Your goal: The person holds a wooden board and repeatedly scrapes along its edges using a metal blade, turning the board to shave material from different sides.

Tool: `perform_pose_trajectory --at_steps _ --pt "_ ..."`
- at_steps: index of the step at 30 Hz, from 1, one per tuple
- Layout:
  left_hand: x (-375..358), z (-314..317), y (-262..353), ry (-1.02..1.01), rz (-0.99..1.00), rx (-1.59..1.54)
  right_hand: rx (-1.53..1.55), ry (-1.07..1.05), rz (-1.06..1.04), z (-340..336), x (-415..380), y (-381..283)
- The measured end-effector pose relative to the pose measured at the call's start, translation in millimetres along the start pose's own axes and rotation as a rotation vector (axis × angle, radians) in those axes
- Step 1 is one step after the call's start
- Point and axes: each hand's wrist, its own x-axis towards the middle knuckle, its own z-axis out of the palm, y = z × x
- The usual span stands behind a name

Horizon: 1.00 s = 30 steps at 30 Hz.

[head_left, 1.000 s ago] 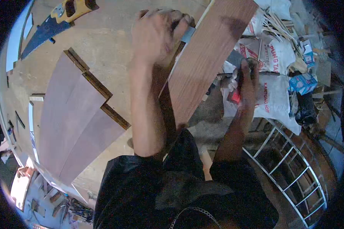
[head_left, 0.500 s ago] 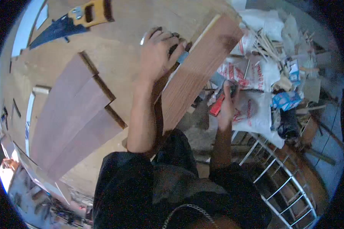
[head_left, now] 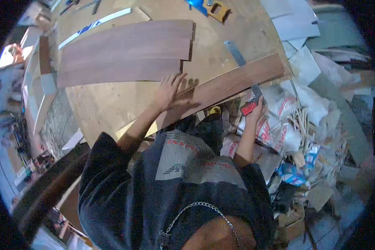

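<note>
Plainly, the left hand (head_left: 167, 94) lay open at the plank's (head_left: 241, 80) edge (tabletop (head_left: 212, 54) stretched beyond). The right hand (head_left: 258, 110) gripped a red-handled tool (head_left: 248, 109) beside the opposite edge

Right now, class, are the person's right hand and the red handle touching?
Touching. The head view shows the right hand closed against one side of the red handle, with no gap between them.

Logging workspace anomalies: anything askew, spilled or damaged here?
Joined boards: right-hand end stepped, not flush; possibly deliberate. Thin offcuts lie strewn over the sacks right of the table, untidy. Plank: no obvious damage.
</note>
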Motion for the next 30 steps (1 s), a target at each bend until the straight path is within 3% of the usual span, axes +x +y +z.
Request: perform_pose_trajectory --at_steps 3,5,7,8,11,13,15,17,19,22,26,30 --pt "-59 24 22 -0.020 -0.144 0.026 0.076 -0.061 0.006 8 -15 -6" --pt "-84 45 47 0.034 -0.354 0.314 0.020 -0.162 0.014 3 -15 -5" --pt "-101 68 58 0.069 -0.496 0.373 -0.039 -0.111 0.093 2 -11 -1" --pt "-111 82 55 0.151 -0.545 0.383 -0.145 -0.172 0.041 -8 6 9" --pt "-137 101 61 0.372 -0.694 0.443 -0.076 -0.448 0.041 -9 9 0" --pt "-146 104 64 0.334 -0.719 0.489 -0.074 -0.594 0.148 -9 2 -18" --pt "-155 102 62 0.413 -0.789 0.472 -0.052 -0.540 0.194 -2 -9 -30" --pt "-171 96 47 0.263 -0.864 0.496 -0.009 -0.653 0.172 -5 10 -18" --pt "-180 93 39 0.283 -0.855 0.571 -0.126 -0.615 0.092 -8 45 8" --pt "-184 62 51 0.286 -0.687 0.374 -0.159 -0.603 -0.030 -7 39 3" --pt "-186 57 41 0.314 -0.629 0.217 -0.304 -0.524 0.076 1 -29 -64" --pt "-195 59 19 0.280 -0.598 0.304 -0.219 -0.496 0.066 14 -34 -53"
